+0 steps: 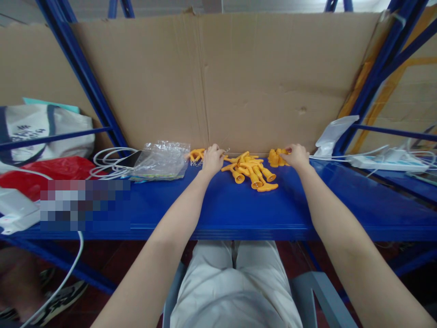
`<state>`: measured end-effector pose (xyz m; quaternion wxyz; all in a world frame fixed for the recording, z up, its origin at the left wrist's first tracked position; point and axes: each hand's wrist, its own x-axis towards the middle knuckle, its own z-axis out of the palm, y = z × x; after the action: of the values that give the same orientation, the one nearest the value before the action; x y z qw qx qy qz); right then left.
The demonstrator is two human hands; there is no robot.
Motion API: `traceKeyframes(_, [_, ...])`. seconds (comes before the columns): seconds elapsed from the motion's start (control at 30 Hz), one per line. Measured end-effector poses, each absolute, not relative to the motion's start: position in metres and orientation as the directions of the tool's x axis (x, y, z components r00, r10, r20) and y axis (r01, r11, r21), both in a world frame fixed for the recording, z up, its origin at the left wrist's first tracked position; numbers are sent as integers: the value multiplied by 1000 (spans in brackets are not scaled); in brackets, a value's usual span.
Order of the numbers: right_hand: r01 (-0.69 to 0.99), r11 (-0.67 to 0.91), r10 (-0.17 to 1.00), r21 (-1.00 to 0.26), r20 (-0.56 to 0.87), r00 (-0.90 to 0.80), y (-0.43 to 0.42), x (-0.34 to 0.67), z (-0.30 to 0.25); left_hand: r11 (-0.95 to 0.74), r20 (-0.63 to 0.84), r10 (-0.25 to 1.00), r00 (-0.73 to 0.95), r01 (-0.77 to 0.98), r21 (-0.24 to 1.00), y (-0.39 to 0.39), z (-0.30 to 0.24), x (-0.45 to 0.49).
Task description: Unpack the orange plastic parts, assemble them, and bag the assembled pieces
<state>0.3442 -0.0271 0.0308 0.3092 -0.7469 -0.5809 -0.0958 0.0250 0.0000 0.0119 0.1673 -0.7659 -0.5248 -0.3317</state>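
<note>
Pinching firmly is advised: piece (276,157) clamped in right hand (297,156), three o'clock of pile (253,171); grip of left hand (213,160) cannot be told.

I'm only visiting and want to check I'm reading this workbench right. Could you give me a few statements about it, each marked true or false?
1. The shelf is blue. True.
2. A pile of orange plastic pieces lies between the left hand and the right hand. True.
3. The right hand rests on the clear plastic bags. False: the bags lie to the left of the left hand, and the right hand touches a smaller orange cluster.
4. A cardboard sheet stands behind the shelf. True.
5. The white power strip sits at the far left. False: it is on the right.
</note>
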Motion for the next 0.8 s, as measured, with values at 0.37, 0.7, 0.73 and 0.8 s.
traceKeyframes(0.37, [850,-300,852,-432,279,443,-33,357,22,-318,620,779,94,912,260,3,10,21])
traceKeyframes(0.7, [858,-97,904,-504,317,288,-8,363,5,-291,586,807,72,912,289,7,3,17])
traceKeyframes(0.73, [850,-78,919,-520,294,264,-8,361,5,-292,582,810,69,908,300,9,3,16])
traceKeyframes(0.8, [836,-50,941,-547,255,223,-8,357,5,-295,565,823,64,898,328,12,2,14])
